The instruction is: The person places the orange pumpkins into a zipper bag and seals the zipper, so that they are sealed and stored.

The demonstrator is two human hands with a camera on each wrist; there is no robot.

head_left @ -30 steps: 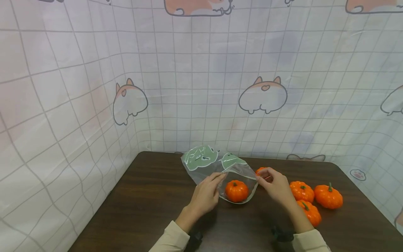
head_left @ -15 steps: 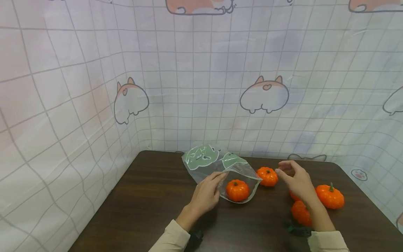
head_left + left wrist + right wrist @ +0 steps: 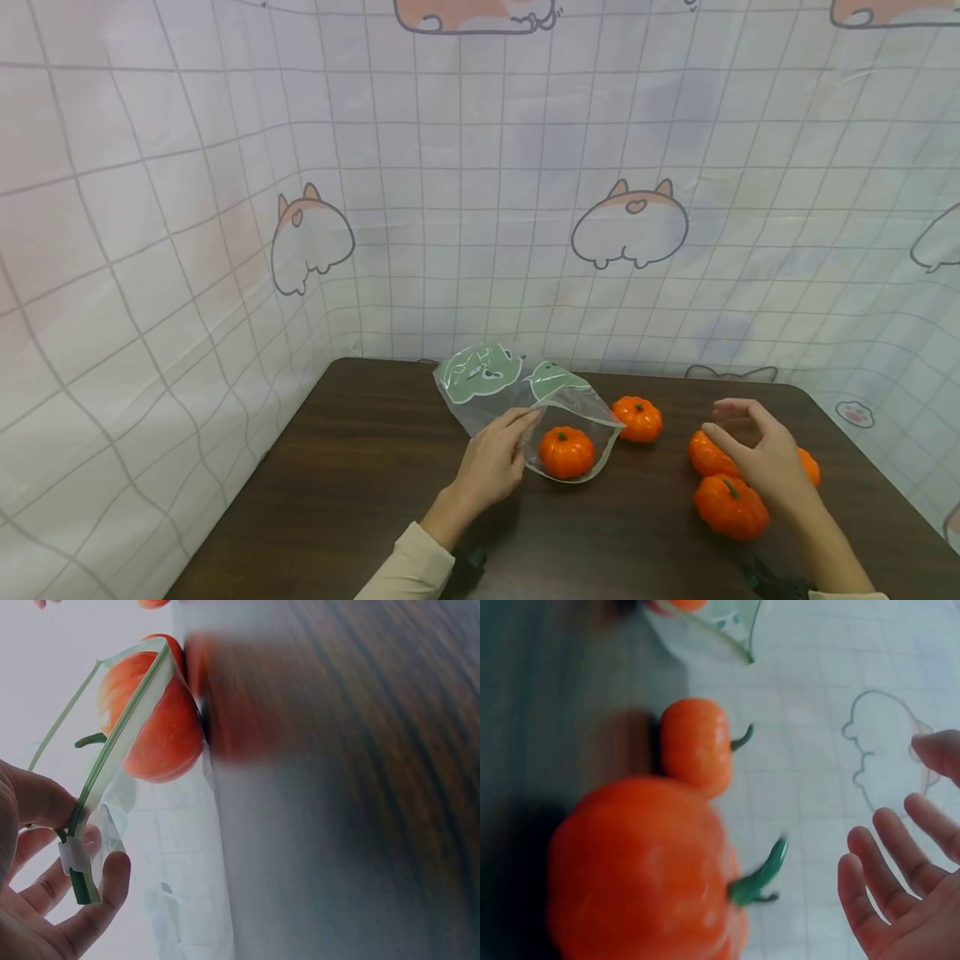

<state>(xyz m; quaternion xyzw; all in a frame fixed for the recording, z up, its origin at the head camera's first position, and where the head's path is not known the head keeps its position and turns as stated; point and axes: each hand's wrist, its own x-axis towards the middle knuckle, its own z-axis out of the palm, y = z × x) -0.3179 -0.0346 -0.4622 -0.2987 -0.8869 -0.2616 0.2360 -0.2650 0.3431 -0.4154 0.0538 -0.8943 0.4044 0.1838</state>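
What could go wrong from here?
Only the left hand holds the bag, at one side, so its mouth may sag shut. The pumpkin inside sits near that opening and could roll out. The open right hand hovers by closely grouped pumpkins; it might nudge a neighbour.

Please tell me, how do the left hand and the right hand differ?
The left hand pinches the edge of the plastic bag, while the right hand holds nothing. The left hand is at the bag's mouth; the right hand hovers near three loose pumpkins. Both are bare.
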